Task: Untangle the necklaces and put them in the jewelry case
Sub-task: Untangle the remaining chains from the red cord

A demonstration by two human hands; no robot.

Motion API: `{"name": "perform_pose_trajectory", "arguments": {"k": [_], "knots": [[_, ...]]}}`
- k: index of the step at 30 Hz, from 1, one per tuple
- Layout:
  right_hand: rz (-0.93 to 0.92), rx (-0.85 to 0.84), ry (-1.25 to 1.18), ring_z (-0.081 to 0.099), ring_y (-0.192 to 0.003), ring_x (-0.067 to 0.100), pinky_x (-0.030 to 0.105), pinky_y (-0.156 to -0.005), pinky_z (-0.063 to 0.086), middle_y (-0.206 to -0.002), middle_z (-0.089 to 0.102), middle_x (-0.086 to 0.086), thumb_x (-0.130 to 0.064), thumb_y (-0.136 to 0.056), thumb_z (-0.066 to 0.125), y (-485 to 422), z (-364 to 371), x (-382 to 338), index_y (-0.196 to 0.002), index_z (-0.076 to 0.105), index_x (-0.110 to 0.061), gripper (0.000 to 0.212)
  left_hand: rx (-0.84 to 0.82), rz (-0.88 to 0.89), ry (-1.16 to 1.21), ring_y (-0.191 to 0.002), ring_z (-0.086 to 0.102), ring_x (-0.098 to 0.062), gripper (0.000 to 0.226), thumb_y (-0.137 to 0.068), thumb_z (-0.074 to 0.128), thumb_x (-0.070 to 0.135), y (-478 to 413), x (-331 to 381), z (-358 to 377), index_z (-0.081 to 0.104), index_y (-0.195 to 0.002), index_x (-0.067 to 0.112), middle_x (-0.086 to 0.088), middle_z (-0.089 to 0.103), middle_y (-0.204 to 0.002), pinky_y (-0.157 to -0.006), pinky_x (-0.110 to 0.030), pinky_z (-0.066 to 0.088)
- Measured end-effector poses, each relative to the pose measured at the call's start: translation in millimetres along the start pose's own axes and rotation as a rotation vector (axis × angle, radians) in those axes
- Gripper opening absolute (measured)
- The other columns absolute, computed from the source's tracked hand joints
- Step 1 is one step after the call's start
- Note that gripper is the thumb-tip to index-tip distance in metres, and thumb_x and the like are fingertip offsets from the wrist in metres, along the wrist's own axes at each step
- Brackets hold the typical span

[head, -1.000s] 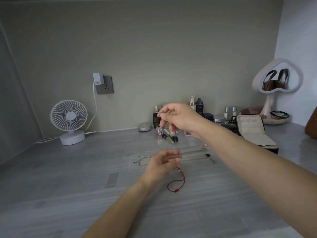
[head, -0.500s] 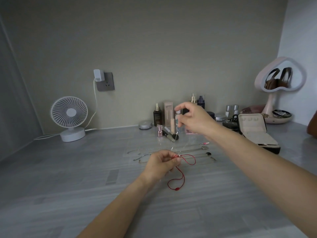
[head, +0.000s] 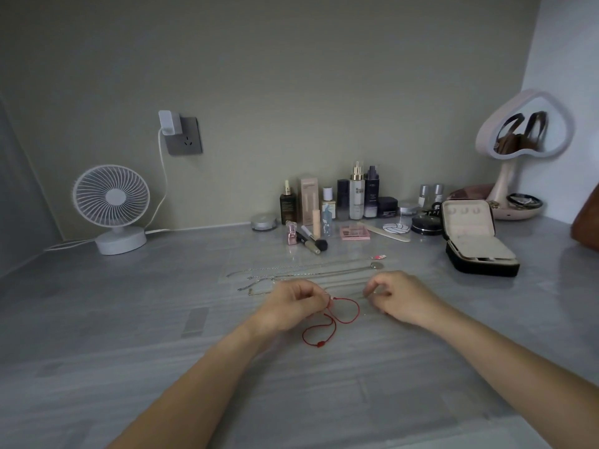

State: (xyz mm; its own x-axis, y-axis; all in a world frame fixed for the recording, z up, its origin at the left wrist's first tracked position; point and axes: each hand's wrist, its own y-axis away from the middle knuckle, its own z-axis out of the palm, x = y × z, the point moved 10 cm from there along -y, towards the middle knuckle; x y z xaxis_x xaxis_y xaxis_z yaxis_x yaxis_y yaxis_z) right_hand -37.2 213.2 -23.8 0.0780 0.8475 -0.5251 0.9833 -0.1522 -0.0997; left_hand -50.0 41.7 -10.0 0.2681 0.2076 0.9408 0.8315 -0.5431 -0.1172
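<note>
Fan (head: 111, 205) sits far left of the left hand, at the back of the counter (head: 129, 319). Left hand (head: 291, 303): fingers curled, tips pinching the red cord necklace (head: 348, 311). Its loops lie on the counter just right of that hand, between both hands. Silver chains (head: 308, 273) lie in rows just beyond both hands. Right hand (head: 398, 296): fingers curled, tips clamped on a thin chain (head: 346, 288) that runs left toward the left hand. Jewelry case (head: 476, 244) stands open with its lid up, beyond and right of the right hand.
</note>
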Motion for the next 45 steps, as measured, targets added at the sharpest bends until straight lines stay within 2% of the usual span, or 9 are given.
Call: {"name": "perform_pose_trajectory", "arguments": {"k": [3,5,10,15,18,22,27,32,45], "knots": [[-0.094,0.044,0.205,0.050,-0.079,0.008,0.023,-0.070,0.042,-0.079,0.051,-0.013,-0.026,-0.083,0.059,7,-6,-19,-0.096,0.067,-0.027,0.015,-0.011,-0.001,-0.003,-0.046,0.050,0.009,0.013,-0.086,0.060,0.008,0,-1,2,0.063,-0.075,0.014,0.019,0.059,-0.048,-0.047,-0.002,0.033],[-0.190,0.109,0.069,0.052,-0.071,0.002,0.017,-0.065,0.041,-0.071,0.053,-0.017,-0.025,-0.084,0.062,12,-14,-39,-0.090,0.069,-0.025,0.009,-0.015,-0.001,-0.002,-0.047,0.050,0.009,0.016,-0.086,0.059,0.007,0,-1,2,0.062,-0.073,0.015,0.019,0.059,-0.048,-0.048,-0.002,0.033],[-0.261,-0.289,-0.371,0.060,-0.070,0.002,0.026,-0.079,0.051,-0.083,0.067,-0.003,-0.008,-0.074,0.074,23,24,-75,-0.082,0.063,-0.027,0.023,-0.027,0.006,-0.004,-0.044,0.048,0.006,0.021,-0.087,0.056,0.004,0,3,4,0.060,-0.069,0.015,0.017,0.055,-0.045,-0.048,-0.004,0.033],[-0.215,-0.243,-0.331,0.057,-0.054,0.007,0.027,-0.064,0.049,-0.073,0.066,0.011,-0.010,-0.078,0.071,19,26,-74,-0.073,0.061,-0.022,0.016,-0.033,-0.015,-0.002,-0.044,0.046,0.004,0.022,-0.087,0.056,0.005,2,3,3,0.059,-0.068,0.016,0.015,0.055,-0.044,-0.046,-0.007,0.032],[-0.187,-0.238,-0.365,0.054,-0.047,0.003,0.026,-0.060,0.045,-0.064,0.066,0.002,-0.009,-0.080,0.068,15,20,-70,-0.076,0.061,-0.020,0.013,-0.010,-0.059,-0.020,-0.046,0.044,0.002,0.020,-0.086,0.059,0.013,2,-1,-1,0.062,-0.068,0.019,0.015,0.054,-0.046,-0.047,-0.013,0.030],[-0.177,-0.297,-0.412,0.057,-0.055,0.005,0.019,-0.057,0.043,-0.060,0.068,-0.009,-0.008,-0.083,0.064,13,8,-72,-0.098,0.055,-0.019,0.021,0.025,-0.112,-0.020,-0.047,0.038,-0.006,0.022,-0.088,0.058,0.020,0,-9,-7,0.066,-0.068,0.016,0.009,0.051,-0.049,-0.049,-0.021,0.028],[-0.160,-0.352,-0.654,0.058,-0.062,0.012,0.021,-0.066,0.048,-0.061,0.059,0.000,0.006,-0.085,0.048,6,1,-84,-0.094,0.058,-0.011,0.022,0.043,-0.130,-0.090,-0.044,0.038,-0.004,0.027,-0.090,0.055,0.023,-1,-11,-9,0.065,-0.065,0.019,0.010,0.050,-0.045,-0.044,-0.016,0.029],[-0.159,-0.342,-0.746,0.040,-0.047,0.010,0.019,-0.048,0.034,-0.054,0.047,-0.001,0.009,-0.085,0.040,7,14,-81,-0.090,0.056,-0.008,0.023,0.111,-0.111,-0.009,-0.061,0.042,-0.014,0.020,-0.090,0.055,0.020,-3,-9,-17,0.062,-0.071,0.016,-0.008,0.057,-0.074,-0.047,-0.018,0.030],[-0.220,-0.361,-0.788,0.028,-0.041,0.005,0.020,-0.044,0.018,-0.055,0.048,0.000,0.005,-0.088,0.040,9,20,-83,-0.085,0.051,-0.014,0.023,0.248,0.066,-0.230,-0.054,0.047,-0.001,0.016,-0.085,0.062,0.019,-5,3,-31,0.060,-0.071,0.025,0.010,0.055,-0.065,-0.056,-0.014,0.040]]}}
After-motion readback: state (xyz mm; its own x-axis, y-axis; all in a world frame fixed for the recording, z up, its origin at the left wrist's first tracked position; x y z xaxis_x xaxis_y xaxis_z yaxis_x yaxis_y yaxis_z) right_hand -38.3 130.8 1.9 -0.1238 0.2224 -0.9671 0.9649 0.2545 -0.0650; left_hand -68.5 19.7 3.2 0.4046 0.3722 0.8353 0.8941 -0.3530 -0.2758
